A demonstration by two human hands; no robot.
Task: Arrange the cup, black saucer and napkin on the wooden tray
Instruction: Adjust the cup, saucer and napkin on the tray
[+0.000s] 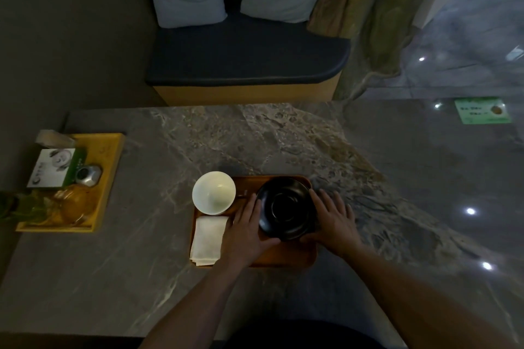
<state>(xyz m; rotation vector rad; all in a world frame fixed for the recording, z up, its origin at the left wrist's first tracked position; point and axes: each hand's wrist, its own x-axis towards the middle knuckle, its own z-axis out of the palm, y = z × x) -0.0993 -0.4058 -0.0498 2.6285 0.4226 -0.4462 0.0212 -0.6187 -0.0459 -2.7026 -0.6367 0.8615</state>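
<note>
Head cam, looking down: the round glossy black saucer [287,207] with a raised ring in its middle sits cupped between both hands on the orange-brown wooden tray [283,256], which lies on the grey veined marble table [175,150]. The left hand [249,231] rests its fingers along the saucer's left edge, thumb tucked under the near rim; the right hand [333,218] has its fingers spread loosely against the right edge. Neither is clenched, more of a light two-sided hold. Just left of the left hand lies a folded white cloth napkin [208,239], and beyond it a smooth white ceramic cup [214,192], both at the tray's left edge. Way off left sits a yellow tray [109,156] of odds and ends.
</note>
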